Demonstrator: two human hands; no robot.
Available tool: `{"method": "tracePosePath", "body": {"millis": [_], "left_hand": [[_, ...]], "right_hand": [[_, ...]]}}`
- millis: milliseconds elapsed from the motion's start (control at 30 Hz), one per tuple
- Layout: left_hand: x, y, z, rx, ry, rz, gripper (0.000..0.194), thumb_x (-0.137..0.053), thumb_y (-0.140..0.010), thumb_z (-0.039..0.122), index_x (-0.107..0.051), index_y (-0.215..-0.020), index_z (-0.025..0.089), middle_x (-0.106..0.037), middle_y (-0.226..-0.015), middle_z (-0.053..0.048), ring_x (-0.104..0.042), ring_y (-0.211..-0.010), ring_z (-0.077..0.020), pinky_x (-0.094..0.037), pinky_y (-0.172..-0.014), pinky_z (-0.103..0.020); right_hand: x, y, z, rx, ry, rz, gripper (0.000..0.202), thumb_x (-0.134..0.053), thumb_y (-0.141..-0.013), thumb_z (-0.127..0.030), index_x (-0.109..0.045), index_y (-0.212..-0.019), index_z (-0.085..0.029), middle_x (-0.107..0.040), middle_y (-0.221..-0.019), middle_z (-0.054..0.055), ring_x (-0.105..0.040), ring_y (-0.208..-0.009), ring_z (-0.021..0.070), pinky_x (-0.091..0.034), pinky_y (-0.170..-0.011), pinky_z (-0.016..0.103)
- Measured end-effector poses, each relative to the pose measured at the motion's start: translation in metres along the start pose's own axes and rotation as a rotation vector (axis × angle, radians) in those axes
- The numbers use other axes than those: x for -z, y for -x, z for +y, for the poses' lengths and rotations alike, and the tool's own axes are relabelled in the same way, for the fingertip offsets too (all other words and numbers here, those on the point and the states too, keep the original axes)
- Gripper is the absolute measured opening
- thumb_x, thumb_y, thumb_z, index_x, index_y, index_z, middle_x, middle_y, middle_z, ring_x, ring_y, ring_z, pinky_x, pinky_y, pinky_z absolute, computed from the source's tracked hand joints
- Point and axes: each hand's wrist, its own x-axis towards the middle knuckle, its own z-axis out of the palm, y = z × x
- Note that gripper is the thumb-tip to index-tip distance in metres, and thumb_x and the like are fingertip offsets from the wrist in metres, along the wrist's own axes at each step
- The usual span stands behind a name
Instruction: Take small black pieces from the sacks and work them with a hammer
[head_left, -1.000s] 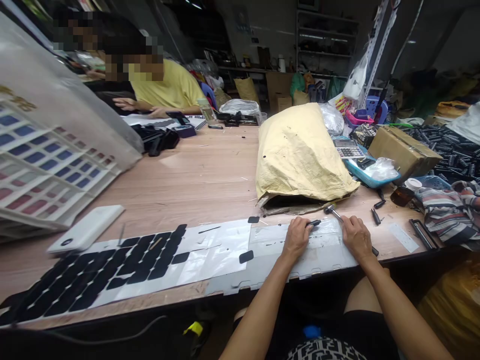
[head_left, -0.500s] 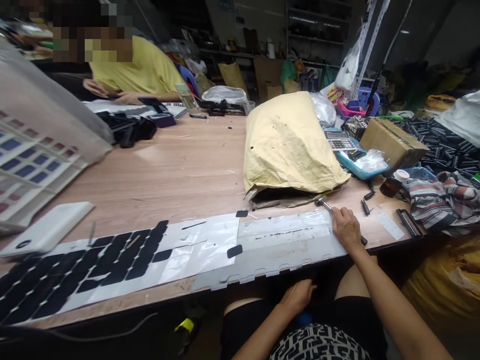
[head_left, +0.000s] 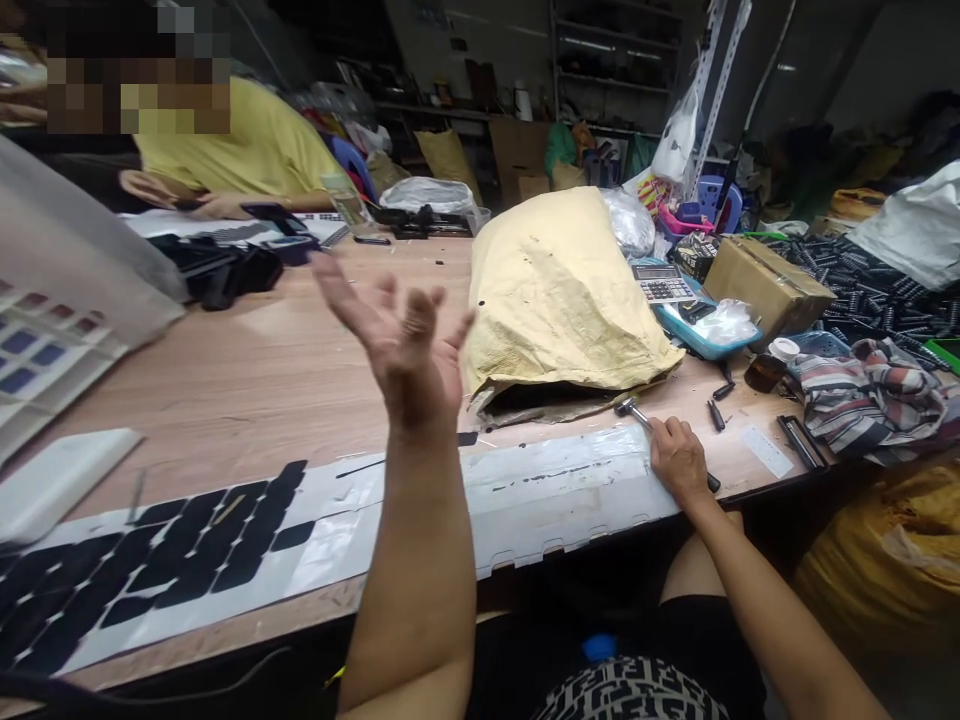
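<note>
My left hand [head_left: 412, 350] is raised over the table, palm up and slightly blurred. It is open, fingers apart, with nothing in it, just left of a big yellow sack [head_left: 570, 300]. My right hand [head_left: 677, 458] rests at the table's front edge, closed around a small hammer [head_left: 639, 414]. The metal head points toward the sack's mouth, and the dark handle end sticks out below the hand. Beside that hand lies a grey-white board [head_left: 555, 510] under clear film. Black rounded pads [head_left: 247, 510] lie in rows on a white sheet at left.
A person in a yellow top [head_left: 255, 140] sits across the table. A white crate [head_left: 45, 350] stands left. On the right are a calculator [head_left: 664, 284], a blue tray [head_left: 705, 335], a cardboard box [head_left: 769, 285], a brown bottle [head_left: 772, 368] and striped cloth [head_left: 862, 390].
My left hand has risen from my lap to above the table and opened. My right hand still grips the hammer in the same place. The view has shifted slightly to the right.
</note>
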Motion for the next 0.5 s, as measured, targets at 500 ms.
{"method": "tracePosePath", "body": {"millis": [500], "left_hand": [[0.02,0.078,-0.099,0.326,-1.495,-0.305,0.019,-0.055,-0.088,0.023,-0.069,-0.1,0.02,-0.065,-0.116,-0.013,-0.062,-0.103,-0.0293,-0.05,-0.082,-0.04]], "right_hand": [[-0.001,0.001,0.0,0.0,-0.022,-0.001,0.028,-0.045,-0.099,-0.018,-0.063,-0.121,-0.02,-0.059,-0.094,0.008,-0.046,-0.089,0.0226,-0.032,-0.075,0.032]]}}
